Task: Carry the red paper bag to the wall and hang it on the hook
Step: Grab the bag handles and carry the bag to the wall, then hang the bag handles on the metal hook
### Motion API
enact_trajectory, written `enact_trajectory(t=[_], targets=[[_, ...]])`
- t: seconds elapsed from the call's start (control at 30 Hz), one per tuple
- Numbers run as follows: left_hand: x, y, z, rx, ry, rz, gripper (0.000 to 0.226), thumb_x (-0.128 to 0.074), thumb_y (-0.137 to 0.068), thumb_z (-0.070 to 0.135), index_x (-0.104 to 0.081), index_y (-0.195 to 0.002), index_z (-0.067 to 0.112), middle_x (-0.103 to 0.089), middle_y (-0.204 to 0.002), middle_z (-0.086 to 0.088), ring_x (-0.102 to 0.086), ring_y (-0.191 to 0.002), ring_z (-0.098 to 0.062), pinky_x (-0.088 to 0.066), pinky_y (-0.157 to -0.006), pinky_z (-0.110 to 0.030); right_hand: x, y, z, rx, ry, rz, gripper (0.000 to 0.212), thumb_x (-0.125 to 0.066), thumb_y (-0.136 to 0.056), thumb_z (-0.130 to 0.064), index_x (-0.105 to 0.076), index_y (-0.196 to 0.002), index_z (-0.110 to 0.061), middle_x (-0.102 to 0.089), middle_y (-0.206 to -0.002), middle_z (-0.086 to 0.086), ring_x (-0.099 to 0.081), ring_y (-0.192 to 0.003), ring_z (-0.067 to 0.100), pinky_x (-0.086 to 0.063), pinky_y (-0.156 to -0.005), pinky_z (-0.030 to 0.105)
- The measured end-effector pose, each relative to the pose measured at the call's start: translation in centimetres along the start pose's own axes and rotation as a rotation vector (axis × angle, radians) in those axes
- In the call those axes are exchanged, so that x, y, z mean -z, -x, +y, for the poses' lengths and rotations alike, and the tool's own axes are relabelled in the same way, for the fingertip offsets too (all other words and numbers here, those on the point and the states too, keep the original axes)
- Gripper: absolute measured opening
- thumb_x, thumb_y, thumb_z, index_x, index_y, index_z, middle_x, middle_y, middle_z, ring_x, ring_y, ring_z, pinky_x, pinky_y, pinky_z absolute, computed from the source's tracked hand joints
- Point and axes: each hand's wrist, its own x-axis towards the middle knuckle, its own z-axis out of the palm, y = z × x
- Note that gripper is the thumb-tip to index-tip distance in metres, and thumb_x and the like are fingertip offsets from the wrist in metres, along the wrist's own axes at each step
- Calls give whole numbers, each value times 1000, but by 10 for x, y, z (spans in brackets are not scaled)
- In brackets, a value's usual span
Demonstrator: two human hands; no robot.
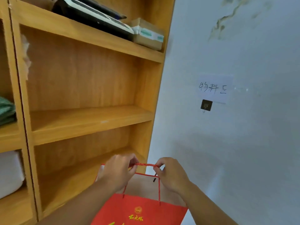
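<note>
The red paper bag [139, 210] hangs nearest, low in the middle of the view, its front panel showing a gold emblem and gold characters and its mouth gaping to show a pale brown inside. Its red twisted-cord handles [146, 165] rise from the rim and are pulled taut into a short level stretch between the two hands. The left hand [117, 172] pinches the cords at their left end, fingers curled shut around them with the knuckles facing up. The right hand [172, 174] pinches the right end the same way, fingers closed on the cord, thumb tucked under. Both forearms reach in from the bottom edge, and the bag is held clear of shelf and wall.

To the right and farther off stands a pale bluish wall [243, 143]. On it, well above the hands, a small dark square plate carries a metal hook [206, 105], which has nothing on it. Just above the hook a white paper label [214, 89] bears handwritten characters.

The left half is filled by a wooden shelving unit [90, 124]. On its top shelf lie a black-and-white machine [94, 15] and, just right of it, a brown cardboard box [147, 34] with white tape. At the far left edge sit folded green cloth [6, 111] and, below it, a white bundle [9, 172].
</note>
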Motion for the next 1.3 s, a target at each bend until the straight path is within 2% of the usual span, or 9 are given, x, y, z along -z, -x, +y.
enact_trajectory(t=[0.13, 0.27, 0.43, 0.7, 0.83, 0.9, 1.0, 1.17, 1.3], targets=[[-30, -68, -1, -93, 23, -82, 3, -72, -88, 31, -72, -91, 31, -75, -84, 15, -67, -82, -3, -54, -67, -27, 6, -47, 31, -103, 9, 53, 12, -65, -96, -30, -73, -89, -26, -67, -100, -12, -65, -96, 12, -53, -83, 30], [-60, -133, 9, -143, 175, -124, 5, -75, -87, 29, -72, -85, 32, -72, -75, 20, -65, -76, 3, -46, -56, -16, 16, -84, 59, -239, 7, 155, 14, -63, -94, -31, -70, -83, -30, -72, -97, -11, -67, -84, 9, -56, -80, 32], [-110, -216, 20, -245, 277, -186, 8, -75, -84, 31, -70, -83, 36, -72, -74, 21, -66, -77, 1, -58, -68, -33, 33, -137, 101, -354, 66, 255, 14, -64, -95, -34, -69, -84, -28, -73, -89, -9, -67, -76, 11, -57, -75, 33], [-181, -344, 39, -503, 358, -316, 6, -76, -86, 28, -72, -89, 32, -75, -81, 16, -68, -78, -3, -51, -69, -19, 45, -214, 153, -531, 35, 439, 13, -70, -94, -25, -73, -82, -21, -72, -84, -8, -68, -78, 9, -60, -78, 34], [-211, -393, 62, -576, 399, -335, 14, -77, -86, 29, -69, -97, 34, -74, -83, 15, -68, -78, -4, -47, -66, -17, 65, -245, 173, -592, -20, 534, 11, -75, -90, -12, -70, -82, -17, -75, -78, -2, -72, -70, 18, -63, -68, 33], [-226, -413, 76, -604, 428, -343, 17, -78, -86, 30, -68, -99, 34, -75, -84, 14, -68, -78, -4, -49, -67, -19, 76, -258, 185, -599, -65, 585, 12, -77, -88, -7, -70, -82, -14, -75, -74, 2, -73, -63, 21, -63, -61, 33], [-244, -442, 96, -619, 451, -321, 15, -78, -85, 32, -68, -96, 33, -74, -83, 15, -67, -75, -2, -57, -70, -25, 95, -275, 204, -590, -126, 638, 13, -80, -86, -5, -69, -82, -10, -75, -67, 6, -72, -52, 15, -55, -50, 21], [-259, -489, 128, -553, 554, -288, 12, -80, -83, 32, -69, -84, 33, -72, -75, 17, -66, -70, 2, -61, -69, -31, 133, -306, 231, -528, -304, 679, 16, -84, -82, -2, -69, -84, 2, -73, -68, 26, -68, -47, 17, -54, -49, 27], [-262, -522, 150, -560, 656, -233, 15, -83, -81, 32, -69, -83, 36, -70, -74, 21, -63, -79, 8, -62, -70, -32, 168, -327, 240, -453, -444, 729, 18, -85, -81, -2, -72, -90, 6, -75, -72, 26, -68, -51, 17, -57, -51, 25]])
